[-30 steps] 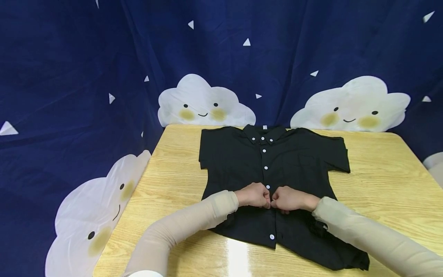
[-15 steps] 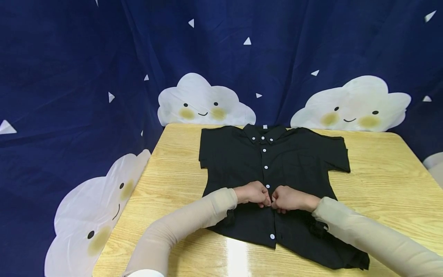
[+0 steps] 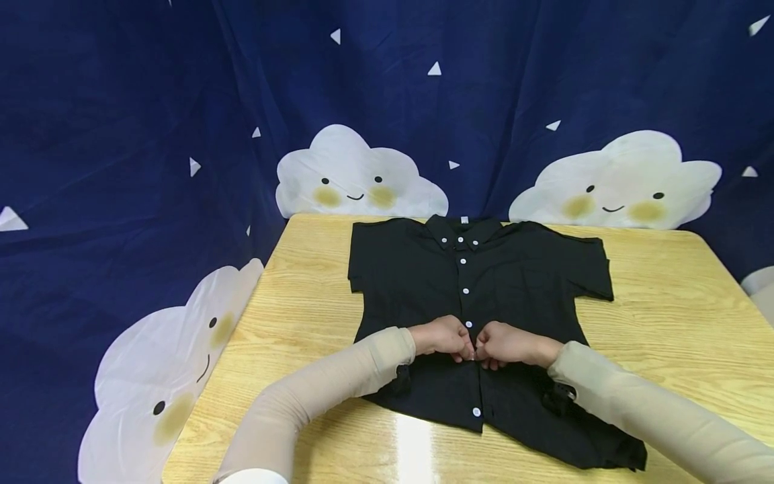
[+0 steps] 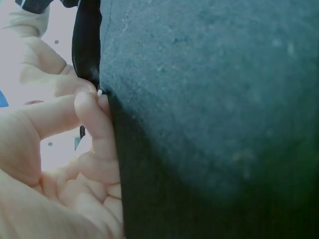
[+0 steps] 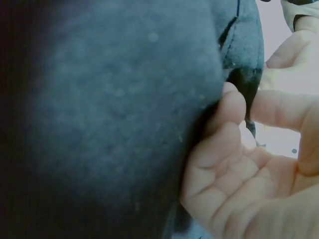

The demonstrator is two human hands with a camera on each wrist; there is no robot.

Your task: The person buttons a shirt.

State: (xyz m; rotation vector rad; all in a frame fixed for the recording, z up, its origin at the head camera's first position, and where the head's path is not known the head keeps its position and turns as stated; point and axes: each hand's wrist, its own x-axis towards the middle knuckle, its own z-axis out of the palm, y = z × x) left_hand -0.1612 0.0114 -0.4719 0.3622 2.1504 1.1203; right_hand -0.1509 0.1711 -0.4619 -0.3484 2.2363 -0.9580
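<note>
A black short-sleeved shirt (image 3: 411,269) with white buttons lies spread on the table, collar at the far side. At its front placket my two hands meet below the middle. My left hand (image 3: 444,336) pinches the placket edge at a small white button (image 4: 100,93), which shows at its fingertips in the left wrist view. Beside it, my right hand (image 3: 510,344) pinches the facing edge of the cloth between thumb and curled fingers. In the right wrist view the raised cloth (image 5: 124,109) hides part of those fingers. Whether the button is through a buttonhole cannot be told.
The wooden table (image 3: 314,269) carries the shirt. One white button (image 3: 476,412) shows near the hem, where the two front panels lie apart. The lower right panel (image 3: 580,430) is bunched under the right forearm. A dark blue curtain (image 3: 387,81) with clouds hangs behind.
Both hands stay at the same spot on the placket, with only small finger shifts. The whole view has drifted slightly.
</note>
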